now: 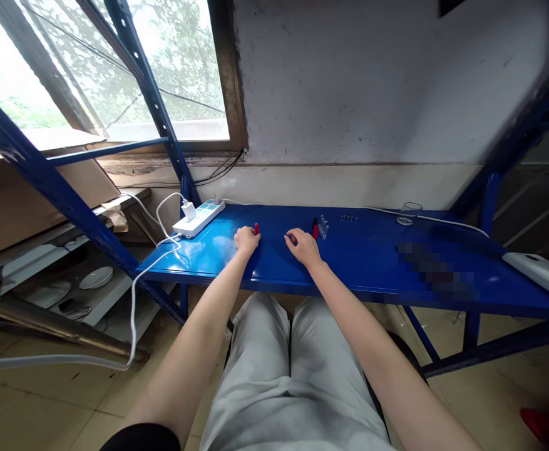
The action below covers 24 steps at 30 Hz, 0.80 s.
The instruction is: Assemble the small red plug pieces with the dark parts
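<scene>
My left hand (246,241) rests low over the blue tabletop, closed around a small red stick-like piece (256,228) whose tip pokes up past the fingers. To its right, my right hand (305,247) has its thumb and fingers curled together in a pinch. A tiny dark or reddish bit shows at those fingertips, too small to name. Just beyond the right hand stands a small red-and-black object (315,228). Beside that is a cluster of small clear pieces, like little vials (323,227). Farther right, several tiny metal-looking pieces (348,219) stand in a row.
A white power strip (200,219) with a plugged-in charger (188,210) lies at the table's left end, its cable hanging off the edge. A clear glass (410,213) stands back right. A blurred dark patch and a white device (544,275) occupy the right end. Blue posts frame both sides.
</scene>
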### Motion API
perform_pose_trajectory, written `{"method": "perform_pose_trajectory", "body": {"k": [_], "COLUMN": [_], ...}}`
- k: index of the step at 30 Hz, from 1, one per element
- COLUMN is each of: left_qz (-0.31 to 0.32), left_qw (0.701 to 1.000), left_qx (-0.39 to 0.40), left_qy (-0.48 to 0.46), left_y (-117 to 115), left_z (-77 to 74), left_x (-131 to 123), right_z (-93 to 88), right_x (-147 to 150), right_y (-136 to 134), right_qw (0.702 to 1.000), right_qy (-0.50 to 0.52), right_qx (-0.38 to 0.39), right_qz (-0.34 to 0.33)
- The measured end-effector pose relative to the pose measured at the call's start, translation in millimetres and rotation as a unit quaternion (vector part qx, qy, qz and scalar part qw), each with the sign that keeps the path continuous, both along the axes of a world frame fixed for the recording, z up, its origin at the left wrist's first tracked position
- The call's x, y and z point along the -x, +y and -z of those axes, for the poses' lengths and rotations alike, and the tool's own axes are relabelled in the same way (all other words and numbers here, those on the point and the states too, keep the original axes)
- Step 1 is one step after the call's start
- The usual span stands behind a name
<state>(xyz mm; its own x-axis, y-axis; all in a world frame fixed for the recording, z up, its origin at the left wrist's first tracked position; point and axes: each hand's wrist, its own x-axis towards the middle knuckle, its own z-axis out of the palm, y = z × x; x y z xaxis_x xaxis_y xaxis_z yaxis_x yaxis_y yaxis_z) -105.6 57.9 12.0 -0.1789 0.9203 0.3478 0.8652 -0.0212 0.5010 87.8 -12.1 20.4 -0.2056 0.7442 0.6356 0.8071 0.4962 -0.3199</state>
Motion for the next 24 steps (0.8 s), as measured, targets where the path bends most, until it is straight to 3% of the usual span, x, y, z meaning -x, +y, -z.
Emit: {"method": "perform_pose_trajectory", "body": {"k": [8,12,15,17,21,24], "left_qz": [-0.023,-0.010,0.071,0.155,0.303,0.309], "left_qw": [0.996,0.991,0.974,0.963,0.936,0.940], "left_qx": [0.048,-0.083,-0.186,-0.207,-0.180,-0.133], "left_qy": [-0.075,-0.104,-0.105,-0.080,0.001,0.065], "left_y": [-6.3,-28.2,-47.8,-58.6,-70.2,-70.3], "left_z": [-3.8,-2.3,-3.1,-5.6,-10.0,-8.2], "left_x": [0.6,-2.5,-19.7,-38.3,-80.1,-104.6], "right_z": [-11.5,-10.7,-7.2,-3.9,3.6,7.7], "right_x": [-13.1,-50.1,-82.4,-98.7,-111.1,-109.0], "right_y": [-17.2,-29.7,-29.4,-24.1,-8.6,1.7], "right_qw": [0.994,0.982,0.972,0.964,0.951,0.946], "right_qy": [0.104,0.170,0.174,0.156,0.098,0.057], "right_qx": [-0.020,-0.035,0.023,0.100,0.206,0.221], "right_qz": [0.021,0.081,0.158,0.188,0.207,0.228]}}
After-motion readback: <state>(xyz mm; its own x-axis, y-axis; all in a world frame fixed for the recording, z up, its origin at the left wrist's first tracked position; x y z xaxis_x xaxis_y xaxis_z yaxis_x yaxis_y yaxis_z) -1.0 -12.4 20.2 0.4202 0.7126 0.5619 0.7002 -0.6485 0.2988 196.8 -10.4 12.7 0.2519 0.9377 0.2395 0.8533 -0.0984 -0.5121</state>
